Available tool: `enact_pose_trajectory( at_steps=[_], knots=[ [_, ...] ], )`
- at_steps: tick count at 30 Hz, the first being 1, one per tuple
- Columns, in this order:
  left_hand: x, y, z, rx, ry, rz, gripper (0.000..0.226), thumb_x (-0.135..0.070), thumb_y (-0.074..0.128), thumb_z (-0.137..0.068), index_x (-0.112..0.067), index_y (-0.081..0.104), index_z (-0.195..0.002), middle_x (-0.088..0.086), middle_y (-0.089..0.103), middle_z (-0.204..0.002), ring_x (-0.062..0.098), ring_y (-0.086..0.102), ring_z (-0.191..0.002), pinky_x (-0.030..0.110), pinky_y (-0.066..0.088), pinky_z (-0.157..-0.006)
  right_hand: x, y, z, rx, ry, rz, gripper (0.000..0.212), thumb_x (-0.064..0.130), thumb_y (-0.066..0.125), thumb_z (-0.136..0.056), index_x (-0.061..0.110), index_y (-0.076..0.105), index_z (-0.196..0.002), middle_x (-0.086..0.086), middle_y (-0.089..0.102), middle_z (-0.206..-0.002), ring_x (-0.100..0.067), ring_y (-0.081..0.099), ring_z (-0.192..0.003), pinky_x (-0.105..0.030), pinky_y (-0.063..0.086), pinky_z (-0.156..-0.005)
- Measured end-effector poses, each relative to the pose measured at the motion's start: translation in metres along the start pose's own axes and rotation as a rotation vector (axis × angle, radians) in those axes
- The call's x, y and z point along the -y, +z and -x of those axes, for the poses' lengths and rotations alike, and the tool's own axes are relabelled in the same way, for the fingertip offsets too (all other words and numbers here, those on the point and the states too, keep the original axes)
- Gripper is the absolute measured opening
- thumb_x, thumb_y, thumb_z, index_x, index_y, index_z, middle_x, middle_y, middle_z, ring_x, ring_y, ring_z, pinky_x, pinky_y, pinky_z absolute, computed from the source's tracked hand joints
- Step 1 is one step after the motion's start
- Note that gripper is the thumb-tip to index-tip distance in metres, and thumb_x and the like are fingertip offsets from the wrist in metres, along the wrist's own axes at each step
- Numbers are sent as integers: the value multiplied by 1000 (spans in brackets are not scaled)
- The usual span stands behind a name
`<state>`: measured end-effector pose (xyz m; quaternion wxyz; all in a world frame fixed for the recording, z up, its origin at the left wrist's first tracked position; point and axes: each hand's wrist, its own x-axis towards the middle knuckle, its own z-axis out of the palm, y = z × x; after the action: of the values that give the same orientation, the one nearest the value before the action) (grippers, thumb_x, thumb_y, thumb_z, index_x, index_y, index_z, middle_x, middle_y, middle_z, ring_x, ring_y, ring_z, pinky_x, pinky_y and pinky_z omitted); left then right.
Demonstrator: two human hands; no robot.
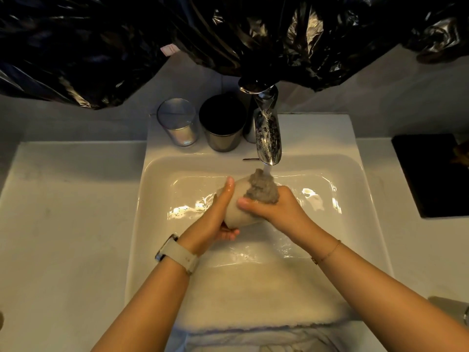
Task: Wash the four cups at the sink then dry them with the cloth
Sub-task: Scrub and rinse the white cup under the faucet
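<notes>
The left hand holds a cup over the sink. The right hand squeezes a cloth on it under the tap.

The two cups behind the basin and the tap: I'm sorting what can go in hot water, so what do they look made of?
Left cup: clear glass, by the see-through wall, with an iridescent sheen at the base. Dark cup: probably metal, dull grey outside, black inside. Tap: polished chrome-like metal with mirror reflections.

Black plastic sheeting hangs above; a dark tray sits right.
</notes>
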<state>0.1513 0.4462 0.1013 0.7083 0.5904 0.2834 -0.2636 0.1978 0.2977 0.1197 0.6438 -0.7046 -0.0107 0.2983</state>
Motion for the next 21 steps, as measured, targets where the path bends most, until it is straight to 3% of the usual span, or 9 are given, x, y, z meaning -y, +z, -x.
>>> enact_pose_trajectory(
  at_steps=[2, 5, 8, 11, 14, 17, 21],
  knots=[
    [10, 0, 3, -128, 169, -206, 73, -85, 42, -77, -31, 46, -127, 5, 58, -120, 17, 64, -85, 23, 51, -53, -1, 4, -2, -95, 136, -178, 9, 22, 77, -80, 17, 72, -86, 0, 74, -82, -14, 70, -81, -29, 57, -74],
    [16, 3, 3, -267, 384, -272, 46, -69, 51, -87, -34, 47, -115, 2, 62, -108, 19, 66, -90, 19, 47, -51, 0, 13, -3, -136, 278, -341, 12, 30, 76, -80, 22, 69, -83, -2, 74, -81, -18, 71, -77, -41, 57, -77],
    [8, 6, 1, -311, 272, -164, 34, -58, 46, -95, -28, 52, -111, 2, 65, -96, 16, 64, -78, 16, 42, -43, 1, 17, 0, -129, 164, -251, 11, 25, 75, -82, 17, 71, -88, -5, 74, -86, -15, 70, -79, -34, 58, -74],
    [-5, 6, -6, -173, 52, 51, 50, -62, 37, -97, -20, 62, -103, 0, 65, -74, 10, 55, -55, 17, 33, -36, -3, 13, 5, -62, 5, 24, 22, 16, 80, -77, 13, 71, -97, 2, 73, -88, -5, 70, -81, -18, 54, -70],
    [-12, 3, -8, -38, -72, 175, 52, -62, 38, -95, -16, 58, -83, 1, 51, -51, 11, 39, -37, 14, 20, -36, -9, 3, 7, 60, -69, 248, 34, 19, 85, -71, 24, 66, -99, 5, 71, -96, -5, 68, -91, -20, 55, -80],
    [-14, 3, -6, -20, -47, 113, 53, -62, 37, -96, -15, 59, -86, 3, 51, -54, 13, 41, -39, 14, 23, -35, -7, -4, 9, 134, -51, 199, 31, 12, 82, -73, 25, 66, -97, 6, 72, -95, -2, 68, -88, -17, 53, -78],
    [-4, 13, -8, -231, 168, -50, 62, -72, 40, -89, -16, 53, -114, 2, 61, -79, 13, 58, -57, 20, 36, -40, 2, 4, 5, -24, 42, -45, 15, 16, 77, -79, 15, 70, -92, -4, 74, -89, -12, 70, -82, -28, 57, -74]
  ],
)
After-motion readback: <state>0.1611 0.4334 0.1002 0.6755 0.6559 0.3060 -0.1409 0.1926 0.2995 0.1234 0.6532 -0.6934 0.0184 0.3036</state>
